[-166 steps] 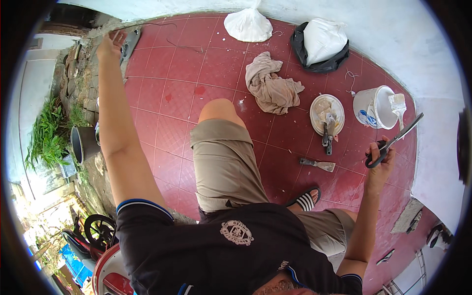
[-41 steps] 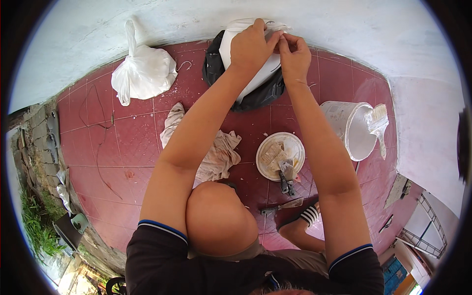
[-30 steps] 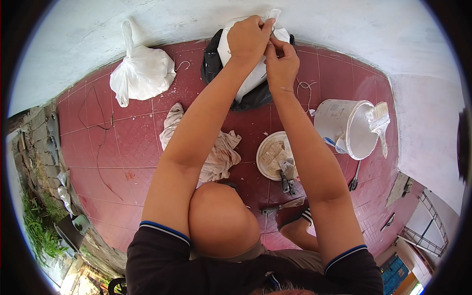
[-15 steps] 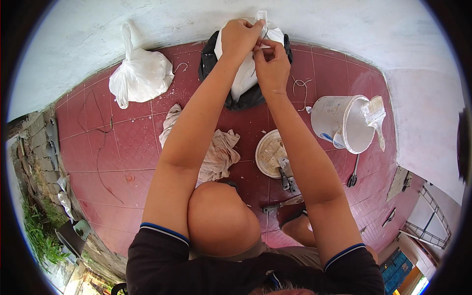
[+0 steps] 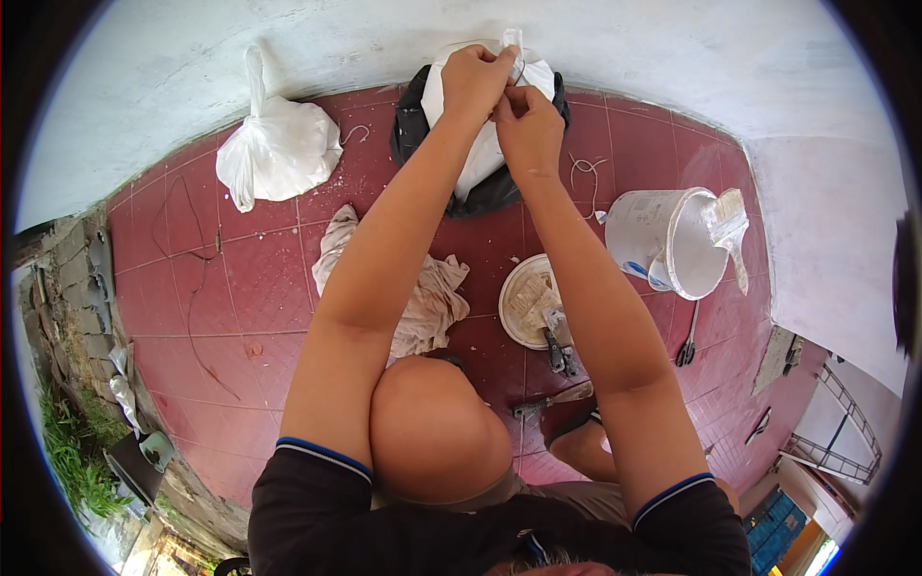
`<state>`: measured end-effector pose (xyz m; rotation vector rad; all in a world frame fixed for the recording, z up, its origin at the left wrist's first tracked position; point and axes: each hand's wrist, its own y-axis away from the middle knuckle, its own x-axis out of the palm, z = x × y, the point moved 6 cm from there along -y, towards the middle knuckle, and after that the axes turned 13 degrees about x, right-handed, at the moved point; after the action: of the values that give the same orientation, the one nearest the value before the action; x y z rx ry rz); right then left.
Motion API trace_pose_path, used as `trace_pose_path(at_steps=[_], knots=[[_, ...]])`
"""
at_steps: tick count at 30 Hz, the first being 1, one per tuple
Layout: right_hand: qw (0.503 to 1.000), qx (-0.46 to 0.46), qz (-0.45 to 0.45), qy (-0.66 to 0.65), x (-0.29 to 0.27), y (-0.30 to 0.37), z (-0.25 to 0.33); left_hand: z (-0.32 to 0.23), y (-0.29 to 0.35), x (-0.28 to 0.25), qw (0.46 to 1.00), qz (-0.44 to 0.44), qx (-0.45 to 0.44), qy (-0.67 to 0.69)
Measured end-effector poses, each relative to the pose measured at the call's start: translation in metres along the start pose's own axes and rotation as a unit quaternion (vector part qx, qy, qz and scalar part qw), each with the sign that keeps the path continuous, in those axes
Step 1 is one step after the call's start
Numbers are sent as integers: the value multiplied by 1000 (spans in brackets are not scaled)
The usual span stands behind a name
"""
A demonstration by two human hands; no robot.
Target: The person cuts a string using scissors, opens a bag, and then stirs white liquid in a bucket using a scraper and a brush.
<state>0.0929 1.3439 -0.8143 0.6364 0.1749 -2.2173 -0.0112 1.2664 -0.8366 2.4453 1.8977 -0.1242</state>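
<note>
At the far side, against the wall, a white plastic bag sits within a black bag. Its gathered neck sticks up past my fingers. My left hand is closed in a pinch beside that neck. Just nearer and to the right, my right hand pinches too, its fingertips close to the left hand's. A thin dark string runs between the fingers of both hands at the neck; its ends are partly hidden by them.
A tied white bag stands left, a crumpled cloth nearer. Right of it are a lid with putty knives, a white bucket with a brush on its rim, and scissors. Loose string lies on the tiles.
My right hand has shifted slightly up and left, closer to my left hand, and its fingers have curled in more. The left hand stays pinched near the bag's neck.
</note>
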Motion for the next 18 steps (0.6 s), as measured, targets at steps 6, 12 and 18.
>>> trace_pose_path(at_steps=[6,12,18], knots=[[974,125,75,-175,4,-10,-16,9,-1,5,995,5,-74,73],[966,175,96,-167,1,-20,-28,16,-13,9,1000,-1,-7,-15],[997,83,-2,0,-25,-31,-20,13,-17,5,993,2,48,-111]])
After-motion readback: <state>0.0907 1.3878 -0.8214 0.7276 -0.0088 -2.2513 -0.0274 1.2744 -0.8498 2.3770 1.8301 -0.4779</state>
